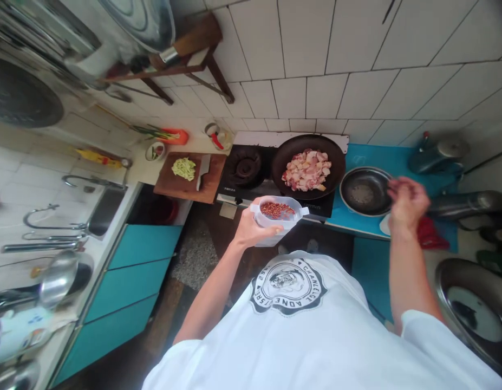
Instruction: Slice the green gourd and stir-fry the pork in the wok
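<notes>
Clear tub [277, 219] in left hand [251, 227] — near wok [308, 167] rim.

Person at stove. Left hand [251, 227] grips a clear plastic container [278, 216] of red-brown flakes, held just in front of the cooktop. Right hand [407, 205] raised, blurred, beside a metal bowl [365, 190] on the blue counter [391, 160]. Dark wok [308, 166] holds raw meat chunks. Cutting board [189, 177] to the left carries sliced greens and a cleaver [202, 170].

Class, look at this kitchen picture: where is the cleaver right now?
The cleaver lies on the wooden cutting board, left of the stove, beside the sliced green vegetables.
</notes>
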A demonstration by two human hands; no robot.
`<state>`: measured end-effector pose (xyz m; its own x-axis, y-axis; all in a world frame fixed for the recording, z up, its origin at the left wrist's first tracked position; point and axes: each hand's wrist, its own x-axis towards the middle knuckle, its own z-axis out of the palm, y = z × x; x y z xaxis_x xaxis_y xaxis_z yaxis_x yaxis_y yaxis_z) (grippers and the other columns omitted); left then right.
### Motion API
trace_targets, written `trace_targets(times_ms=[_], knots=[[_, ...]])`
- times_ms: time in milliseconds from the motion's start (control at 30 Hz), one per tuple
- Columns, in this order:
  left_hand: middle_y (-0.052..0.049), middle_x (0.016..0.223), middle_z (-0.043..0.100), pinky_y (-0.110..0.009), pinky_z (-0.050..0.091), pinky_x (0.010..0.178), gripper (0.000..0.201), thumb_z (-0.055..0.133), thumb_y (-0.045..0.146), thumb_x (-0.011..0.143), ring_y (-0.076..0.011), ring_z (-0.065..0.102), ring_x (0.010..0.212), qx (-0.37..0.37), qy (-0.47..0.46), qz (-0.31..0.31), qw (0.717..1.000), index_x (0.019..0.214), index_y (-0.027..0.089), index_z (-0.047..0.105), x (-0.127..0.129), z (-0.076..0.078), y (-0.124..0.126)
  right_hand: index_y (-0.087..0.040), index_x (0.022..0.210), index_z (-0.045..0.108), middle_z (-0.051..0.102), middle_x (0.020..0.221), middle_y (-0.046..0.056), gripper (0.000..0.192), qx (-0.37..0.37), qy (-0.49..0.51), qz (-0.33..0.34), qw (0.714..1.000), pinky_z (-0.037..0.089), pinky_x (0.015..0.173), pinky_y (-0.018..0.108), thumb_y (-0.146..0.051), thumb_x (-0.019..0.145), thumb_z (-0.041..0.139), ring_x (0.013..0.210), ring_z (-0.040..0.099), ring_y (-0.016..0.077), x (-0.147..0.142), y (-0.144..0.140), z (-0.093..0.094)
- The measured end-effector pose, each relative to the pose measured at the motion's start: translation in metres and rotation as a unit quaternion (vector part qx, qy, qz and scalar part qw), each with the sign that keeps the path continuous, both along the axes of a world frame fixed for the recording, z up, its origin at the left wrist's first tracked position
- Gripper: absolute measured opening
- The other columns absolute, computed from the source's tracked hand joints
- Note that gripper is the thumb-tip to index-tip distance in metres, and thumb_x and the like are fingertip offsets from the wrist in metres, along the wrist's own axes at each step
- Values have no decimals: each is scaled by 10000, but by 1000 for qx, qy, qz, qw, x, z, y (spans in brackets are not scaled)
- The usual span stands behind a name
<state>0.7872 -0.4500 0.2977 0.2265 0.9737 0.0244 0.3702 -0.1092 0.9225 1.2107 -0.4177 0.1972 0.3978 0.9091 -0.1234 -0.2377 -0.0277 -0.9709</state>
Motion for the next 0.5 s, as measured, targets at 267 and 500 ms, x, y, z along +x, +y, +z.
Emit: trace_targets(times_ms=[267, 500], knots=[[-57, 1062, 768, -314, 575, 823, 676, 913, 494, 710, -221, 730, 915, -43, 104, -29, 993, 1272, 184, 701, 18, 47, 90, -209, 990, 766, 825, 1033, 110, 311, -29, 254, 209, 944, 627, 979, 436, -504, 1004, 669, 1090, 769, 271, -192, 84, 43], [-27, 950, 775, -313, 553, 796, 599, 885, 521, 684, -232, 717, 864, -53, 220, -76, 971, 1163, 183, 762, 41, 43, 157, -196, 976, 756, 807, 917, 88, 271, -115, 384, 169, 901, 620, 739, 342, -395, 1040, 584, 880, 759, 235, -210, 134, 11]])
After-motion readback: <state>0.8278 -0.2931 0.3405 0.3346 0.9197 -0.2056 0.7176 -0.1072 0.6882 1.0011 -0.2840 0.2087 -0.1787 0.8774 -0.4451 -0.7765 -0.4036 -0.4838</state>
